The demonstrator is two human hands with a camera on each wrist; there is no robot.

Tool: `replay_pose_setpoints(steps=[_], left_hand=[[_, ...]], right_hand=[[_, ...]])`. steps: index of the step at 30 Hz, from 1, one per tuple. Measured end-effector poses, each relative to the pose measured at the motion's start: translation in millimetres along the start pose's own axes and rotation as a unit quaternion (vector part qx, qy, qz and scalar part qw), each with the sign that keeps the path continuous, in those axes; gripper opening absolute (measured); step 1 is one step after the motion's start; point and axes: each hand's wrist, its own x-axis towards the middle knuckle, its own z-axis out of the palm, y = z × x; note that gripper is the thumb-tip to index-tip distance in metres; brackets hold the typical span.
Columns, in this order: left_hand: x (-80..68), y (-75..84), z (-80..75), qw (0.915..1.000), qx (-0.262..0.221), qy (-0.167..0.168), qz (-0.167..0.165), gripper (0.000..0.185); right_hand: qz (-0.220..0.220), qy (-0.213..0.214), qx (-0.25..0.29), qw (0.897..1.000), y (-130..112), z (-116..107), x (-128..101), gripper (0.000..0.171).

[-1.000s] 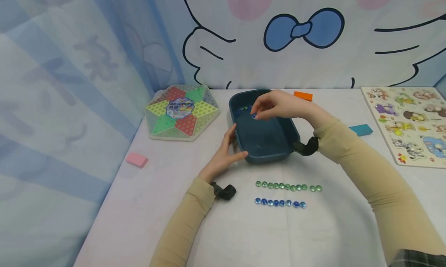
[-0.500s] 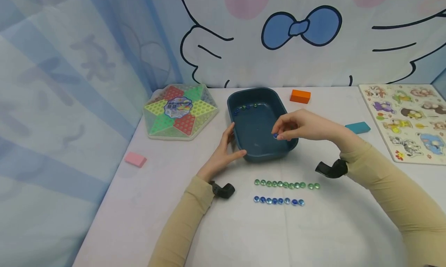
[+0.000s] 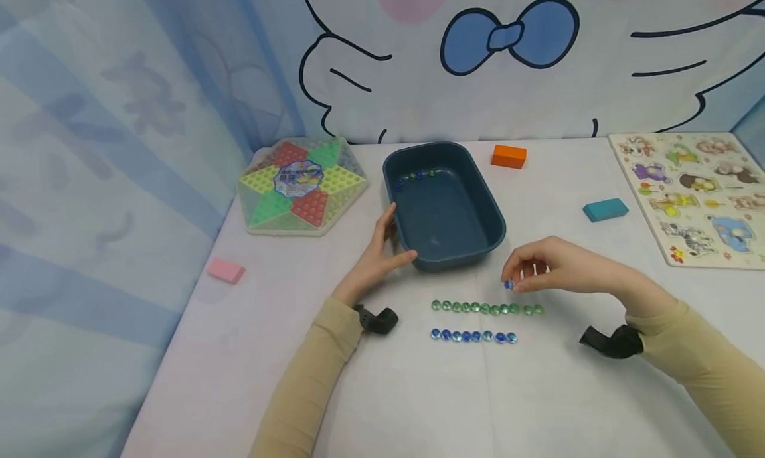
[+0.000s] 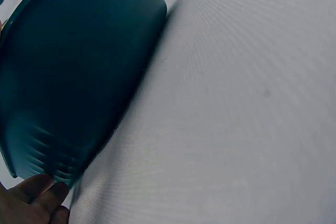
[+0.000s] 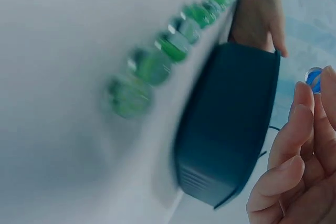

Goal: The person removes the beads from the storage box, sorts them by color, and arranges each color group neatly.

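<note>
My right hand point(image 3: 558, 267) pinches a blue marble point(image 3: 509, 285) between thumb and fingertips, just above the right end of a row of green marbles point(image 3: 475, 307). In the right wrist view the same clear-and-blue marble point(image 5: 313, 80) shows at the fingertips. A row of blue marbles point(image 3: 467, 336) lies below the green one. My left hand point(image 3: 372, 267) rests against a dark blue plastic tub point(image 3: 448, 219), thumb by its near rim and fingers along its left side. Several blue and green marbles point(image 3: 418, 176) lie at the tub's far end.
A hexagonal Chinese checkers box point(image 3: 303, 189) sits at the back left, with a pink block point(image 3: 226, 270) in front. Behind the tub is an orange block point(image 3: 509, 156). To the right are a teal block point(image 3: 605, 210) and an animal puzzle board point(image 3: 696, 192).
My right hand has come out of the tub with the blue marble, moving right and toward me to the green row. My left hand stays at the tub; the whole view shifts slightly.
</note>
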Motion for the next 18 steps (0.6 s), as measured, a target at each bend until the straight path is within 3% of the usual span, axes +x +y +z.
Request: replay_pose_setpoints(steps=[8,18], left_hand=[[0.6,0.4,0.1,1.0,-0.004,0.003,0.003,0.089],[0.9,1.0,0.8,1.0,-0.003,0.001,0.001,0.089]], right_hand=[[0.022,-0.026,0.021,0.999,6.8,23.5,-20.6,0.014],[0.04,-0.044,-0.021,0.998,11.4,45.1,-32.2,0.008]])
